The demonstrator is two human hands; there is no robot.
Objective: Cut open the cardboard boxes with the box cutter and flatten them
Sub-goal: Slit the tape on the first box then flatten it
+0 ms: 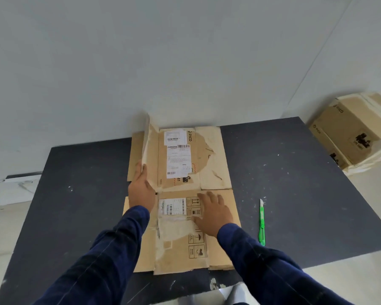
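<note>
Flattened cardboard box (216, 150) lies spread on dark tabletop (295, 194); right hand (213, 213) rests palm-down on its near panel, fingers straight and splayed, grasping nothing. Left hand (141, 190) lies against the outer face of a raised flap (149, 146), fingers straight along it, the flap standing just beyond its fingertips. Green box cutter (261, 223) lies untouched on the tabletop, right of the right-hand fingers; stacked PICO boxes (352, 133) far right beyond them.
</note>
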